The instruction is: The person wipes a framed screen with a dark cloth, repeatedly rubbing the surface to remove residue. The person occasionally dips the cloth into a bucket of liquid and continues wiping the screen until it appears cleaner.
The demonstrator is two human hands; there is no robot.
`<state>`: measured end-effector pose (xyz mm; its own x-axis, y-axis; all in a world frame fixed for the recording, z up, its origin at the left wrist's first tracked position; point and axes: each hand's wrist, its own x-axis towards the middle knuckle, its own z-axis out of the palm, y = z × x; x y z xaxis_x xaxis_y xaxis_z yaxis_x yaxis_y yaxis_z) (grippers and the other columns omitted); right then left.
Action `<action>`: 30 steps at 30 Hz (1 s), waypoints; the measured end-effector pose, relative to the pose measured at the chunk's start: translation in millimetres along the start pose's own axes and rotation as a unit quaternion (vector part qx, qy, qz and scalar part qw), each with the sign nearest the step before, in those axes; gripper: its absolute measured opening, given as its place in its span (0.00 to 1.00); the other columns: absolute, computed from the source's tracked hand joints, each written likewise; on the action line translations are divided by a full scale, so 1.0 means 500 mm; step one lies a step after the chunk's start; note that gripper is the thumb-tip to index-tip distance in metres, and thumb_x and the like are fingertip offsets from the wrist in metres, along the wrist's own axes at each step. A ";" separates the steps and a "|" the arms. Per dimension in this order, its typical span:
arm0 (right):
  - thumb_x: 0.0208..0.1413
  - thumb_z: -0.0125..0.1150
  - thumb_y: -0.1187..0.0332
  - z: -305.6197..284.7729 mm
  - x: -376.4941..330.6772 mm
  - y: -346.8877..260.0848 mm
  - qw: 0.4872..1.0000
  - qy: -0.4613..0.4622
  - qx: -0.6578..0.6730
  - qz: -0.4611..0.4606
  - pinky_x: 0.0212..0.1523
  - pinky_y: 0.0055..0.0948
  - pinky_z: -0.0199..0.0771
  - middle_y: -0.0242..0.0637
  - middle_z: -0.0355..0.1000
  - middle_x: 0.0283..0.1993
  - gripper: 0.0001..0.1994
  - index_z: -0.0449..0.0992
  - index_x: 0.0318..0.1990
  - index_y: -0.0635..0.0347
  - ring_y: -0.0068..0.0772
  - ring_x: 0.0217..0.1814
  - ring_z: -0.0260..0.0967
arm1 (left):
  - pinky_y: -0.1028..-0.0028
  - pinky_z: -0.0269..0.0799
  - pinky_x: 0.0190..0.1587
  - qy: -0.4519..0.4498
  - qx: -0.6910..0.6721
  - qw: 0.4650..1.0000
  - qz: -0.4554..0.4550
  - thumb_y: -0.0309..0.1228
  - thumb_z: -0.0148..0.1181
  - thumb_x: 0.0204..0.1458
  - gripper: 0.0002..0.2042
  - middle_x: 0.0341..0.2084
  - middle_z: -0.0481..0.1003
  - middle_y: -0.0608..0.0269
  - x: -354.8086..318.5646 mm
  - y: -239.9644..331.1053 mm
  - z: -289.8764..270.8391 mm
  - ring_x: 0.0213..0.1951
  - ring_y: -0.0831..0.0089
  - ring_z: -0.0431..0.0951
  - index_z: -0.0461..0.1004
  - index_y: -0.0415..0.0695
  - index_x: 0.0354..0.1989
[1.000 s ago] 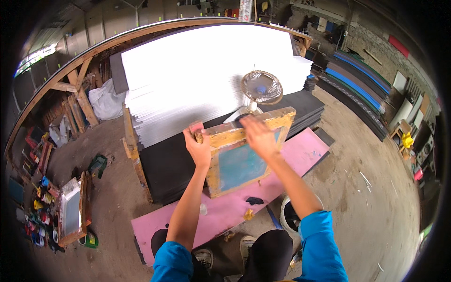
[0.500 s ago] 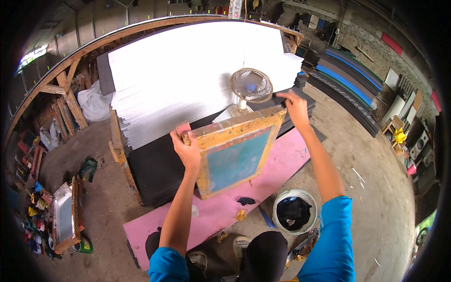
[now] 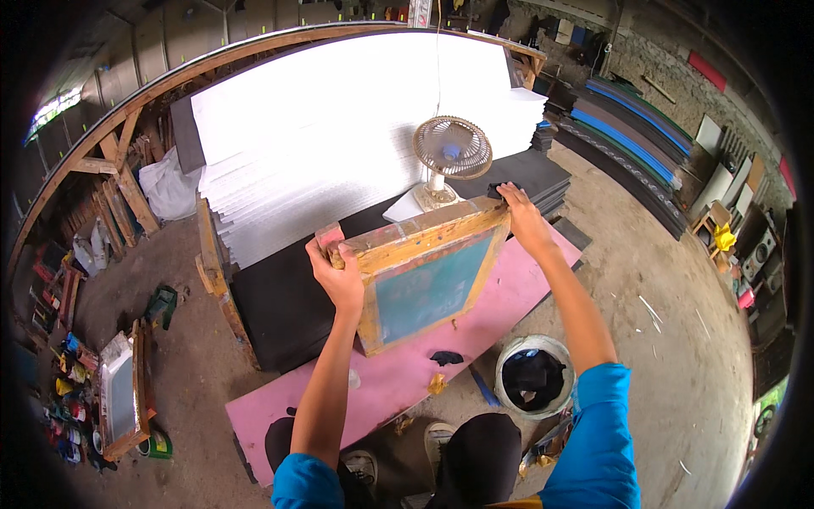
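Observation:
A wooden screen printing frame (image 3: 434, 227) with a blue-green mesh (image 3: 432, 284) stands tilted on a pink board, its yellow-stained face toward me. My left hand (image 3: 337, 276) grips its upper left corner, closed around the wood. At that corner a small reddish block (image 3: 329, 237) shows beside my thumb; whether it belongs to the frame I cannot tell. The fingers of my right hand (image 3: 521, 214) are bent over the upper right corner. A small black piece (image 3: 496, 190), its kind unclear, lies at those fingertips.
Behind the frame stand a desk fan (image 3: 452, 153) and a tall stack of white sheets (image 3: 339, 110), with black sheets (image 3: 284, 297) below. The pink board (image 3: 297, 416) carries a black scrap (image 3: 446, 358). A bucket (image 3: 536, 413) with dark cloth stands right; another framed screen (image 3: 121, 394) leans left.
My right hand has come down slightly and its fingers have closed over the frame's upper right corner. The left hand keeps its hold, and the frame has barely moved.

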<state>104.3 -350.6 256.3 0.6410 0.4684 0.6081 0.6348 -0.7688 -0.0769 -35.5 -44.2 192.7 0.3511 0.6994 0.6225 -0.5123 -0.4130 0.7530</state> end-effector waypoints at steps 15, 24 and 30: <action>0.51 0.58 0.77 -0.084 0.032 -0.028 0.983 0.081 0.100 0.130 0.45 0.36 0.76 0.44 0.79 0.37 0.10 0.81 0.41 0.61 0.43 0.39 0.77 | 0.65 0.67 0.45 -0.006 -0.002 1.000 -0.007 0.25 0.55 0.50 0.14 0.35 0.70 0.52 -0.016 0.020 -0.002 0.38 0.59 0.71 0.65 0.37 0.45; 0.50 0.53 0.83 -0.022 0.000 -0.035 0.996 0.061 0.071 0.002 0.53 0.42 0.70 0.44 0.74 0.41 0.11 0.80 0.37 0.61 0.48 0.51 0.68 | 0.65 0.67 0.44 -0.008 0.006 1.000 0.006 0.28 0.56 0.51 0.15 0.36 0.70 0.52 -0.019 0.011 -0.005 0.38 0.59 0.71 0.65 0.37 0.45; 0.48 0.59 0.80 -0.023 0.029 -0.038 0.991 0.054 0.083 0.091 0.48 0.43 0.70 0.44 0.73 0.35 0.06 0.80 0.33 0.62 0.48 0.46 0.69 | 0.65 0.68 0.44 -0.012 -0.005 1.000 0.002 0.28 0.57 0.50 0.16 0.36 0.69 0.52 -0.016 0.011 -0.008 0.38 0.59 0.72 0.65 0.37 0.45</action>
<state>96.6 -334.0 275.8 0.7074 0.2723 0.6523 0.5809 -0.7497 -0.3170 -44.3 -49.6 191.2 0.3679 0.6826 0.6315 -0.5225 -0.4100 0.7476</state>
